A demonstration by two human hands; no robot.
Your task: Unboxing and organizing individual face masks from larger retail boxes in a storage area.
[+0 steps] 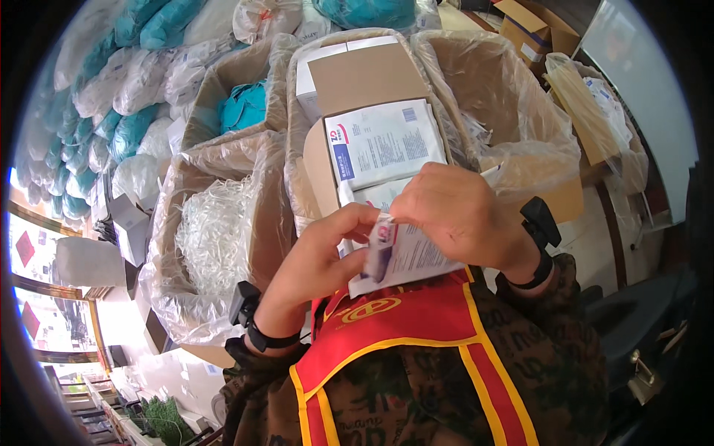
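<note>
White packet [424,256], held near the close edge of the open carton [370,78], is pinched at its upper-left edge by left hand [327,249] and right hand [455,212], where uneven pulling could tear it.

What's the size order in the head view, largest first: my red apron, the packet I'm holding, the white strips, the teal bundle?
1. Red apron
2. Packet and white strips: too close to rank, as your left hand and right hand cover part of the packet
3. Teal bundle
</note>
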